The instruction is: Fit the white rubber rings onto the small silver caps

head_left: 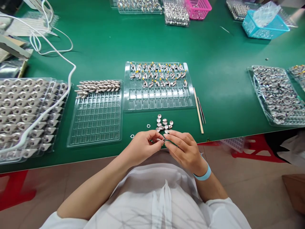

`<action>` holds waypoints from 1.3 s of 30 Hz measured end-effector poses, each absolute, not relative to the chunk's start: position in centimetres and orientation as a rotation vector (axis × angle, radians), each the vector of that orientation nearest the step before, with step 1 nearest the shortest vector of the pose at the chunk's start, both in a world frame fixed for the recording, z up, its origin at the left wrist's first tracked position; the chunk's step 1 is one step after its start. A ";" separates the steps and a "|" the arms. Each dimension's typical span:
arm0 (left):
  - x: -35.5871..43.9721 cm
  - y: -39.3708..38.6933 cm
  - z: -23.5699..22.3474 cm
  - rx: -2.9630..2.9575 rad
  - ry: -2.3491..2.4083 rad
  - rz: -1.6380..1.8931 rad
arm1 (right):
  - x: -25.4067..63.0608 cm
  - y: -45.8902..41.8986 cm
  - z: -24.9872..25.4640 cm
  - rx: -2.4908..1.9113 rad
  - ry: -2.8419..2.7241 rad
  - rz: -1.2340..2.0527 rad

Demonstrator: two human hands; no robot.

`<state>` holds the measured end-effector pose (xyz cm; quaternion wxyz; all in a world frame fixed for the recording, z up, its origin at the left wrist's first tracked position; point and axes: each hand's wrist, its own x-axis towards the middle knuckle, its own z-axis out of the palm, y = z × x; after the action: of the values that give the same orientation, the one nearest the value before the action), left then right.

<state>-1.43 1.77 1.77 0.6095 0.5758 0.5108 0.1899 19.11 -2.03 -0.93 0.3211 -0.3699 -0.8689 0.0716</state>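
Close to the table's front edge, my left hand (143, 146) pinches a small metal part (163, 140) between thumb and fingers. My right hand (184, 148) meets it from the other side, its fingertips closed at the same part; exactly what they grip is too small to tell. Just beyond my fingers lies a loose pile of small round metal caps (160, 125). Two thin white rings lie to the left of the pile, one ring (148, 126) nearer to it and another ring (132, 136) beside my left hand.
A clear tray (159, 103) holds rows of small parts with yellow bits. Left of it is a partly filled tray (95, 127). Tweezers (201, 110) and a wooden stick (198, 111) lie right. A white cable (60, 98) crosses the stacked trays at left. A blue basket (264, 30) stands far right.
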 end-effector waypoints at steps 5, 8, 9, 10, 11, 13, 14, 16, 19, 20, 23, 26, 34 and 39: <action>-1.6 1.7 2.3 1.709 1.159 0.508 | 18.9 -1.9 -1.2 -0.980 -2.285 0.231; -1.6 1.5 2.0 1.824 1.147 0.649 | 18.2 -2.2 -1.5 -1.039 -2.153 0.347; -1.6 1.4 1.8 1.834 1.129 0.694 | 18.0 -2.4 -1.5 -1.052 -2.098 0.422; -1.5 1.3 1.7 1.823 1.106 0.723 | 17.8 -2.6 -1.5 -1.068 -2.037 0.504; -1.5 1.3 1.5 1.787 1.084 0.735 | 17.6 -2.7 -1.4 -1.090 -1.972 0.587; -1.5 1.1 1.2 1.643 1.055 0.723 | 17.3 -3.0 -0.9 -1.156 -1.852 0.742; -1.4 1.1 1.2 1.547 1.051 0.704 | 17.2 -3.1 -0.7 -1.191 -1.801 0.806; -1.3 1.0 1.2 1.359 1.044 0.672 | 17.2 -3.2 -0.1 -1.224 -1.713 0.882; -1.0 1.0 1.4 1.174 0.999 0.668 | 17.1 -3.1 0.3 -1.192 -1.616 0.888; -0.9 1.0 1.5 1.139 0.984 0.672 | 17.1 -3.0 0.3 -1.185 -1.590 0.878; -0.8 0.9 1.4 1.095 0.969 0.686 | 16.9 -2.9 0.2 -1.203 -1.542 0.832; -1.1 0.7 1.1 1.154 1.012 0.687 | 16.7 -2.8 0.1 -1.217 -1.583 0.731; -1.3 0.9 1.0 1.552 1.096 0.653 | 17.6 -2.6 0.5 -1.172 -1.831 0.657; -1.1 0.8 0.9 1.568 1.086 0.650 | 18.0 -2.4 0.5 -1.129 -1.959 0.622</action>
<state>-1.11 0.85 0.86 0.5340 0.6579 0.4556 0.2729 18.02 -2.39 0.52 0.3878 -0.4438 -0.7700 0.2445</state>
